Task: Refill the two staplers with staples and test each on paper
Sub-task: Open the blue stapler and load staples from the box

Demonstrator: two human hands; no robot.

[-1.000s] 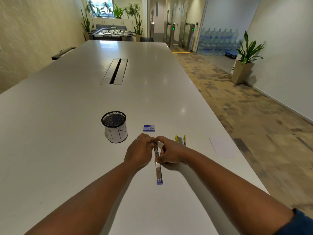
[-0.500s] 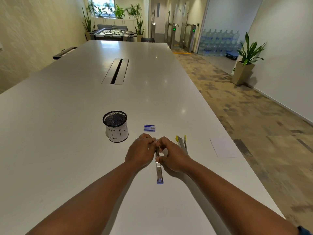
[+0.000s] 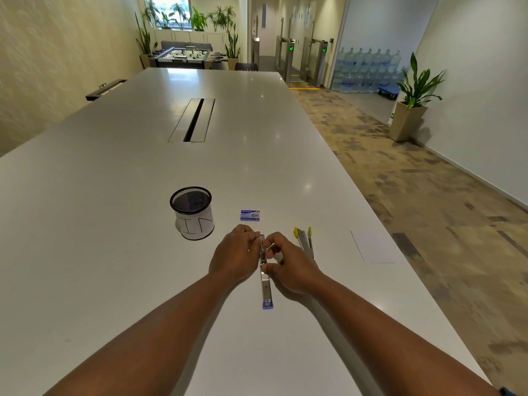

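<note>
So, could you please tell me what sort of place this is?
Probably an office common area: a long meeting table, access turnstiles, stacked water bottles and a foosball table.

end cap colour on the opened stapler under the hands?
Blue-purple plastic end cap on the opened silver metal stapler; head view.

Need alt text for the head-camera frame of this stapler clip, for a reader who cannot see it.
Both hands work on an opened blue-tipped stapler lying on a long white table: the left hand grips its far end, the right hand pinches its middle. Nearby sit a yellow-tipped stapler, a small blue staple box, a mesh cup and a white paper sheet.
</note>
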